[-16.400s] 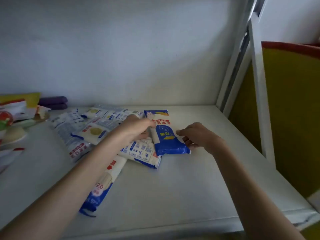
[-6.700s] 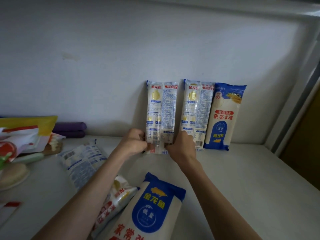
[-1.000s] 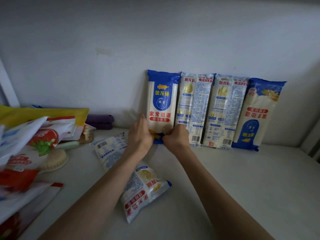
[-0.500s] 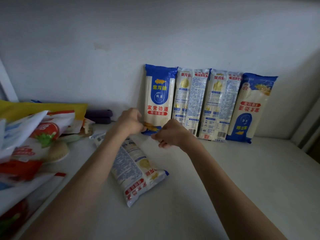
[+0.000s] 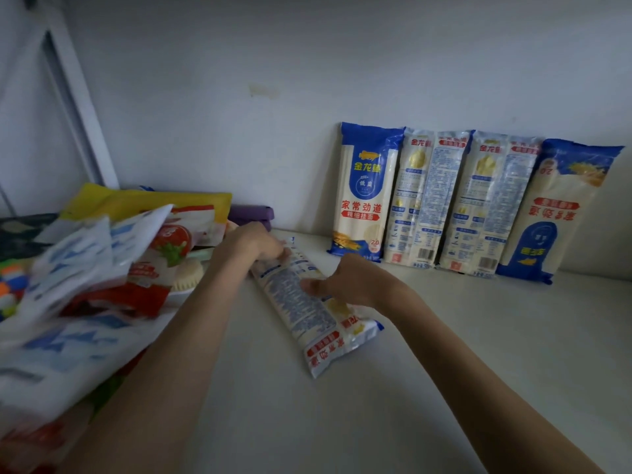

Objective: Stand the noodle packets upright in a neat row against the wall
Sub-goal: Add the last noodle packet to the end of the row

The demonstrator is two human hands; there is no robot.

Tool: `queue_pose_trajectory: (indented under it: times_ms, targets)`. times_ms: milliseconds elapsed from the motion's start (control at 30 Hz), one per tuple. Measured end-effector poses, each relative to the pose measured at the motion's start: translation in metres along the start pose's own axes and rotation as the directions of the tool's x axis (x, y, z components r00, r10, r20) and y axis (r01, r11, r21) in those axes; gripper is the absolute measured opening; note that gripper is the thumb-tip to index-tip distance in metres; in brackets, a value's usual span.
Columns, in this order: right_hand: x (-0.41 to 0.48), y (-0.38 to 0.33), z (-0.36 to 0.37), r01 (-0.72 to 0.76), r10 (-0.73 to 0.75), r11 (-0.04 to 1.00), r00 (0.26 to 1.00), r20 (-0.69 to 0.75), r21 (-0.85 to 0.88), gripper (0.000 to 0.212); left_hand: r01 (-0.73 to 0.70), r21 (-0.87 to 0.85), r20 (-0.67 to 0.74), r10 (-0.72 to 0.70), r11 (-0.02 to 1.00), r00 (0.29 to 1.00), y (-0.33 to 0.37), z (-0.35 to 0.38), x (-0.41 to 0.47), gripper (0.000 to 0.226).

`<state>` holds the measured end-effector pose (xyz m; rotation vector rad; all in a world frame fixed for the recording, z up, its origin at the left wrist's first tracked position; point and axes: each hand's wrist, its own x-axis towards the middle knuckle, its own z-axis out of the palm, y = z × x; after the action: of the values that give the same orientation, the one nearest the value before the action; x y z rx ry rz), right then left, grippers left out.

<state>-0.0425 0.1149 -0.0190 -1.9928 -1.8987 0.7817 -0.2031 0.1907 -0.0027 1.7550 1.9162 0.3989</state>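
Note:
Several noodle packets stand upright in a row against the wall: a blue-fronted one (image 5: 366,193) at the left end, two showing their printed backs (image 5: 424,200) (image 5: 485,203), and an upside-down blue one (image 5: 554,213) at the right end. One more noodle packet (image 5: 304,313) lies flat on the white shelf, back side up, pointing away from me. My left hand (image 5: 253,248) grips its far end. My right hand (image 5: 345,282) is closed over its middle, on the right edge.
A heap of snack and food bags (image 5: 102,254) fills the left side of the shelf, with a round brush (image 5: 186,275) and a purple item (image 5: 251,213) behind it. A white frame post (image 5: 68,97) rises at the left. Bare shelf (image 5: 478,354) lies at the right.
Both hands have let go of the blue-fronted standing packet and dropped onto the flat packet. The view has swung left.

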Motion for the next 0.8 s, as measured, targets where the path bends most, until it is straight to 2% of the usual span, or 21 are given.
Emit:
queue_pose_trajectory:
  times_ms: [133, 233, 333, 400, 533, 567, 667, 800]
  targets:
    - [0.001, -0.003, 0.004, -0.056, 0.053, 0.996, 0.998, 0.046, 0.071, 0.042, 0.064, -0.234, 0.05, -0.054, 0.97, 0.997, -0.006, 0.002, 0.016, 0.045]
    - [0.0, -0.003, 0.004, -0.086, 0.083, 0.988, 0.996, 0.027, 0.132, 0.042, 0.13, -0.383, 0.101, -0.098, 0.915, 0.99, -0.014, 0.001, 0.031, 0.055]
    - [0.002, -0.002, 0.003, -0.092, 0.093, 0.982, 0.996, 0.002, 0.164, 0.047, 0.194, -0.482, 0.195, -0.112, 0.855, 0.975, -0.019, 0.002, 0.032, 0.035]
    - [0.003, -0.002, 0.002, -0.1, 0.103, 0.978, 0.995, -0.005, 0.183, 0.05, 0.213, -0.526, 0.22, -0.11, 0.823, 0.969, -0.022, 0.003, 0.029, 0.034]
    - [0.005, 0.001, -0.002, -0.137, 0.143, 0.952, 0.99, -0.003, 0.275, 0.062, 0.136, -0.578, 0.129, -0.075, 0.805, 0.989, -0.018, 0.002, 0.027, 0.029]
    - [0.005, 0.001, -0.004, -0.141, 0.148, 0.944, 0.989, -0.003, 0.297, 0.06, 0.103, -0.587, 0.095, -0.058, 0.803, 0.994, -0.016, 0.001, 0.027, 0.027]
    - [0.0, 0.001, -0.011, -0.125, 0.144, 0.918, 0.989, -0.024, 0.378, 0.045, -0.007, -0.635, -0.011, 0.0, 0.772, 1.0, -0.005, -0.006, 0.025, 0.041]
    - [-0.004, 0.003, -0.017, -0.03, 0.122, 0.865, 0.981, -0.152, 0.501, 0.035, -0.239, -0.564, -0.275, 0.093, 0.791, 0.957, 0.015, -0.022, 0.009, 0.02]
